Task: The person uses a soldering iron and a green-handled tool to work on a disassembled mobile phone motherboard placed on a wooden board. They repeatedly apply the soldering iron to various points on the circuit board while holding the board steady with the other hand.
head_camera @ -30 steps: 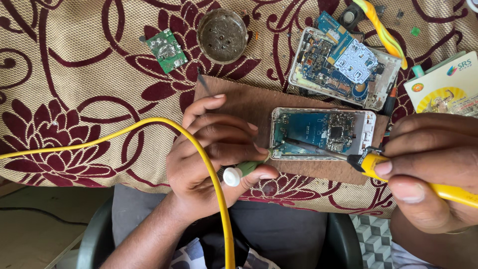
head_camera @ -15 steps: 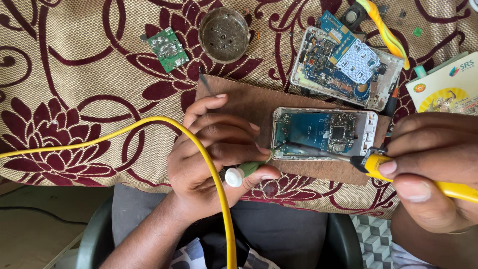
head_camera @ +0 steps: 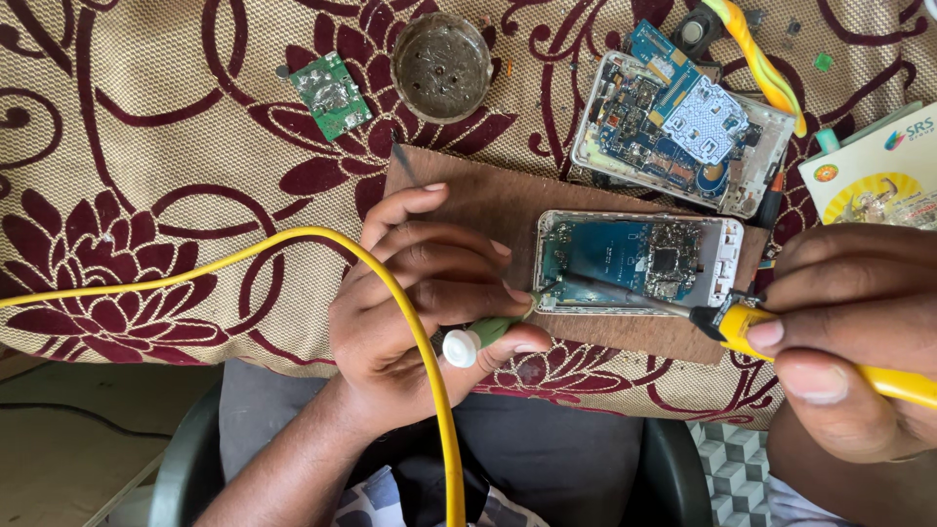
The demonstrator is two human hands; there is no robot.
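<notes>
An opened phone [head_camera: 639, 262] with its blue circuit board showing lies on a brown board [head_camera: 488, 200]. My left hand [head_camera: 410, 303] is closed around a small green tool with a white cap [head_camera: 473, 342], whose tip rests at the phone's lower left corner. My right hand [head_camera: 854, 322] grips a yellow-handled soldering iron [head_camera: 742, 322]; its dark metal tip reaches across the phone's lower edge toward the left corner. A yellow cable [head_camera: 371, 268] loops over my left hand.
A second opened phone [head_camera: 683, 132] with exposed boards lies behind. A small green circuit board [head_camera: 330, 95] and a round metal tin [head_camera: 441, 66] sit on the flowered maroon cloth [head_camera: 146, 176]. A printed card [head_camera: 874, 166] is at the right edge.
Both hands hold nearly the same pose; the soldering iron tip has crept slightly left along the phone's lower edge.
</notes>
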